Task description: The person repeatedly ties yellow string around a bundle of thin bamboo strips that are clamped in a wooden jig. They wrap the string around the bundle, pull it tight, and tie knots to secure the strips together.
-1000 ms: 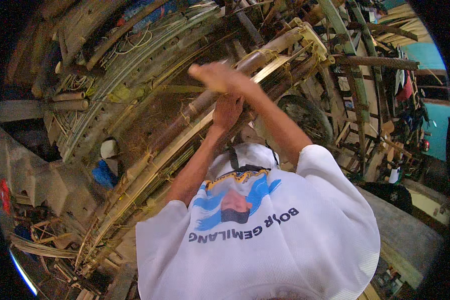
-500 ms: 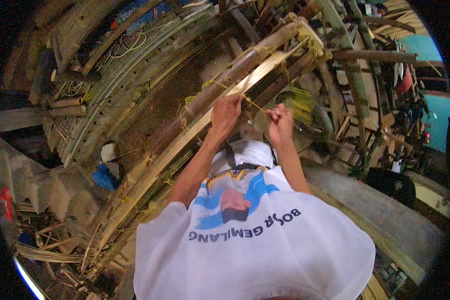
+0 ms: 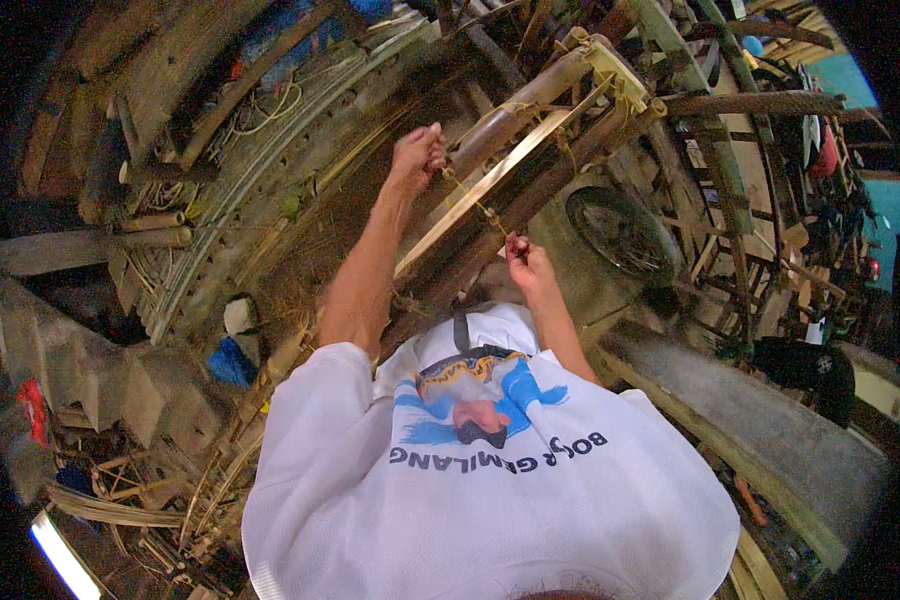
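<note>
A long pale split-bamboo strip (image 3: 515, 155) lies slantwise between two brown bamboo poles, the far pole (image 3: 505, 122) and the near pole (image 3: 560, 178). Yellow cord (image 3: 489, 213) crosses the strip, stretched between my hands. On the far side, my left hand (image 3: 417, 160) is raised beyond the pole, its fingers closed on one part of the cord. My right hand (image 3: 530, 268) is closed on the other part, on the near side by my waist. The cord's ends are too small to make out.
Crosswise wood (image 3: 618, 75) joins the poles at their far end, with yellow lashing. A spoked wheel (image 3: 622, 235) stands to the right, below wooden posts. A stone-like slab (image 3: 740, 420) runs along the right. At left are a blue bag (image 3: 232, 362) and concrete blocks (image 3: 175, 400).
My left hand has moved from the strip to beyond the far pole. My right hand has come nearer and left. The cord now spans the strip between them; yellow strands by the wheel are gone.
</note>
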The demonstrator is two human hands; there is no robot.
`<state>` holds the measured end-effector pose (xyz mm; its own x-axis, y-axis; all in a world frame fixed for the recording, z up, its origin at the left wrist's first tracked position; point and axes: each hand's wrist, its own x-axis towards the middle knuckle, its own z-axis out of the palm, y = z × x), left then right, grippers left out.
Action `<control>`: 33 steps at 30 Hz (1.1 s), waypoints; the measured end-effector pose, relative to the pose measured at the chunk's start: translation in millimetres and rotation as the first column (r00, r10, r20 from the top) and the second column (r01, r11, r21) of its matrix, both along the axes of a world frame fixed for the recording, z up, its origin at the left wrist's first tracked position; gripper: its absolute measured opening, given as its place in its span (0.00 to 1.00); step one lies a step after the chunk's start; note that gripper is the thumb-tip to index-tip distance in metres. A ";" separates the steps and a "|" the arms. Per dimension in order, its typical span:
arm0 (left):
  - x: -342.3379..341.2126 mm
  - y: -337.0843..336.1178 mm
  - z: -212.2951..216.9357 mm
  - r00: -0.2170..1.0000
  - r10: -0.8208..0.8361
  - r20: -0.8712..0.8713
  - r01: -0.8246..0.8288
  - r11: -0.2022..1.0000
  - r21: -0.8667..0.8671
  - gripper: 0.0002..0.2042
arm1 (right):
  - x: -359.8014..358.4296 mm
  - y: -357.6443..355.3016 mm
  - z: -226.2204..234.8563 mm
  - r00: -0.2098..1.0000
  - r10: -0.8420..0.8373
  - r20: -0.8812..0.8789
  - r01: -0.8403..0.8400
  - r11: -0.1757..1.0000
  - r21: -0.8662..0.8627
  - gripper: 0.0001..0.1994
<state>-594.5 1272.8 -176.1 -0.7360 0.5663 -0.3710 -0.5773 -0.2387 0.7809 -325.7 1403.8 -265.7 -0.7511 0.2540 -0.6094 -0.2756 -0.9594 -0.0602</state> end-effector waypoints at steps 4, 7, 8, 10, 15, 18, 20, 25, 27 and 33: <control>-9.2 -13.3 -5.5 0.998 -0.034 0.049 0.041 0.987 -0.153 0.14 | 5.6 -5.5 35.2 0.970 0.178 0.163 -0.208 0.959 0.190 0.07; -3.9 -2.6 77.7 0.802 -0.453 -0.391 -0.080 0.566 -0.821 0.21 | 14.9 26.5 74.4 0.698 0.233 0.677 -0.686 0.489 0.539 0.15; -1.6 3.8 96.1 0.632 -0.645 -0.430 -0.274 0.334 -0.902 0.23 | 14.0 47.9 62.7 0.618 0.109 0.778 -0.755 0.356 0.550 0.17; 29.9 44.0 91.4 0.640 -0.538 -0.549 -0.138 0.623 -0.770 0.25 | 0.2 81.2 49.5 0.620 0.049 0.783 -0.733 0.391 0.556 0.18; 86.6 133.3 47.6 0.241 -0.400 -0.884 -0.386 0.796 -0.466 0.14 | -50.9 123.4 29.1 0.981 0.079 0.177 -0.120 0.964 0.237 0.13; 79.3 146.3 48.0 0.420 -0.447 -0.790 -0.272 0.769 -0.579 0.08 | -33.3 156.6 36.1 0.925 -0.377 0.045 0.366 0.916 0.163 0.09; 83.9 140.6 31.2 0.432 -0.361 -0.827 -0.351 0.777 -0.523 0.10 | -39.9 153.7 100.4 0.874 -0.478 -0.084 0.448 0.727 0.520 0.06; 93.6 150.7 26.5 0.419 -0.272 -0.866 -0.406 0.797 -0.447 0.17 | -170.4 59.0 196.2 0.981 -0.143 0.128 -0.187 -0.555 0.811 0.08; 94.7 153.3 9.3 0.341 -0.042 -0.939 -0.511 0.830 -0.223 0.16 | -215.6 47.5 248.8 0.797 0.337 0.502 -0.036 -0.803 0.595 0.08; 99.7 153.2 51.4 0.430 -0.255 -0.866 -0.432 0.784 -0.445 0.10 | -253.0 136.5 195.5 0.578 0.263 0.772 -0.085 -0.922 0.379 0.13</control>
<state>-494.8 1426.0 -124.7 -0.8557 0.4212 0.3008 0.4734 0.4020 0.7838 -578.7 1540.3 -70.3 -0.9505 -0.2583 -0.1726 -0.1262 0.8288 -0.5452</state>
